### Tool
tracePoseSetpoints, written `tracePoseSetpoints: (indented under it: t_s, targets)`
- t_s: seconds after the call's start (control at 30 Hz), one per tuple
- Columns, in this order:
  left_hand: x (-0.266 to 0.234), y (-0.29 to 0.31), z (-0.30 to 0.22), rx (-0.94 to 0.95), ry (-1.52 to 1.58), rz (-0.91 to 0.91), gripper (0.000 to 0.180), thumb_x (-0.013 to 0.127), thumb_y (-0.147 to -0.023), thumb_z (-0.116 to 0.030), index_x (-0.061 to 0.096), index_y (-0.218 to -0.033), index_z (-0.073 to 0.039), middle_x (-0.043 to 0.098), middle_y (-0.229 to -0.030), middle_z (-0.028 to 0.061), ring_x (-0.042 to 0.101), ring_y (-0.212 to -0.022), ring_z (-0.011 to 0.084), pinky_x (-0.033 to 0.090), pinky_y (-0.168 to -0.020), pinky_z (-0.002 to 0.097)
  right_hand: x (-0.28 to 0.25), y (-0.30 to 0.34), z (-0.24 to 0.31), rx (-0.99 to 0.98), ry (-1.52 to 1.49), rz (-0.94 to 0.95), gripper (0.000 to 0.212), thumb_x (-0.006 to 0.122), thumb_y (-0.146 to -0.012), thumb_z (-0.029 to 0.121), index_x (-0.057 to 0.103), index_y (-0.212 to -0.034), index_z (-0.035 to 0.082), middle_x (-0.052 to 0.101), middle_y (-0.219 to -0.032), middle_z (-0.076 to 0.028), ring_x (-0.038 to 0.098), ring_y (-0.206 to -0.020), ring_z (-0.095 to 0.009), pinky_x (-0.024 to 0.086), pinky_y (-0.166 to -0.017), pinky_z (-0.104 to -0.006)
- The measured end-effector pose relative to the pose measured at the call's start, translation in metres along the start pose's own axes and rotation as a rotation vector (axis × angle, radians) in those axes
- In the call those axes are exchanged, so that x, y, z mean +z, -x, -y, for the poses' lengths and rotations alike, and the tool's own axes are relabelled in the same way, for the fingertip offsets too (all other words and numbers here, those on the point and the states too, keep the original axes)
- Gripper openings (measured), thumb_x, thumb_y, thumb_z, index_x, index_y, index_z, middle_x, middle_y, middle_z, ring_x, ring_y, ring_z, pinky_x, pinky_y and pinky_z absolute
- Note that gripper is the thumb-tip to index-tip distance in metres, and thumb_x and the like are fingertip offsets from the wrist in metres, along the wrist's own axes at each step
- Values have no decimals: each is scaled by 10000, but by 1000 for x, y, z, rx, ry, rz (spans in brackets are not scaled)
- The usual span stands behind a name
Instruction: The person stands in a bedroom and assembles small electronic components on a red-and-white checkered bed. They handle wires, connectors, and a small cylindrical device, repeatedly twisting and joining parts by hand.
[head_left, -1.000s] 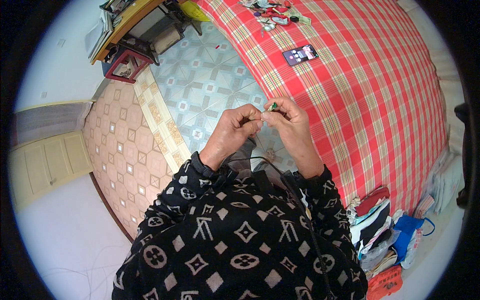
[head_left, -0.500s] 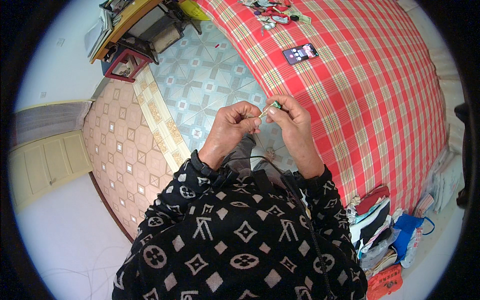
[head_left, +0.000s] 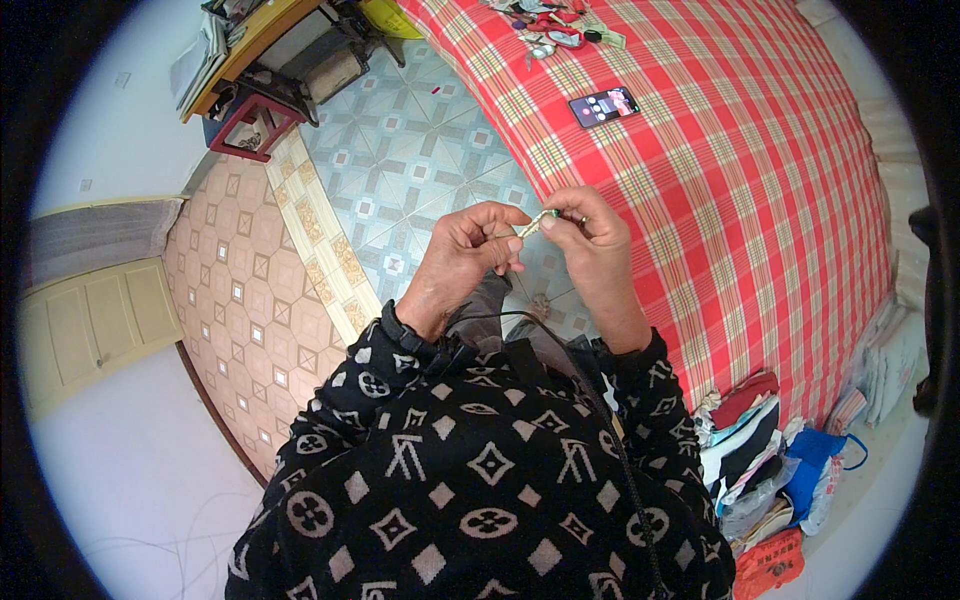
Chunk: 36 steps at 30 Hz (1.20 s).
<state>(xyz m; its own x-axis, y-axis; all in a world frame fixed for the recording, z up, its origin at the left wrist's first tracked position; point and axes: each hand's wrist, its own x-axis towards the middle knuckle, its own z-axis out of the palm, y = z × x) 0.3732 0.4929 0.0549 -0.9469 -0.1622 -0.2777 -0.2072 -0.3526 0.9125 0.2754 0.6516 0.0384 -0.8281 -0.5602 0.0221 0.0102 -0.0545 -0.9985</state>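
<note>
A thin pale strip with a green end (head_left: pixel 534 227) stretches between my hands; its exact kind is too small to make out. My left hand (head_left: pixel 464 250) is closed in a pinch on its lower left end. At the upper right, my right hand (head_left: pixel 595 250) pinches the green end between thumb and fingers, which partly hide it. Both hands are raised in front of me, beside the edge of the bed.
A red checked cover (head_left: pixel 740 200) drapes the bed at right. On it lie a lit phone (head_left: pixel 604 106) and a pile of small mixed items (head_left: pixel 553 30). Folded clothes and bags (head_left: pixel 760 460) are at lower right. A red-framed stool (head_left: pixel 250 127) stands by the wooden desk (head_left: pixel 250 50).
My right hand's fingers have shifted over the green end, so less green shows. More of the pale strip is visible between the hands. My left hand has barely moved.
</note>
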Motion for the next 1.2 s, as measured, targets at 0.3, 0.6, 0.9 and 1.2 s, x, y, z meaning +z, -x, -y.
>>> tracePoseSetpoints:
  t_s: [0.3, 0.6, 0.9, 1.2]
  targets:
    - [3, 7, -8, -59, -17, -75, 206, 659, -935, -30, 678, -1130, 34, 650, -802, 45, 646, -699, 142, 502, -656, 251, 10, 4, -3, -125, 172, -98, 170, 671, -859, -81, 612, -988, 14, 600, -861, 0, 562, -787, -52, 464, -688, -217]
    - [-1, 8, -11, -85, -23, -107, 216, 631, -928, 11, 675, -1136, 52, 655, -808, 55, 663, -704, 162, 505, -669, 257, 2, 0, 2, 148, -171, -11, 105, 602, -958, 61, 652, -1033, 7, 631, -863, -26, 602, -794, -98, 496, -725, -265]
    - [-8, -4, -17, -109, -81, -40, 242, 613, -950, -13, 668, -1178, 44, 719, -890, 73, 689, -776, 141, 487, -681, 252, 1, -11, -1, 148, -212, 12, 125, 685, -894, 24, 652, -1015, 25, 630, -935, -5, 594, -846, -83, 495, -765, -248]
    - [-16, -39, -22, -82, -20, 17, 314, 599, -952, 19, 637, -1262, 46, 708, -878, 78, 684, -764, 148, 497, -655, 248, 14, -36, -4, -240, 227, -223, 121, 678, -847, -22, 627, -953, 8, 620, -850, -83, 619, -758, -167, 499, -684, -299]
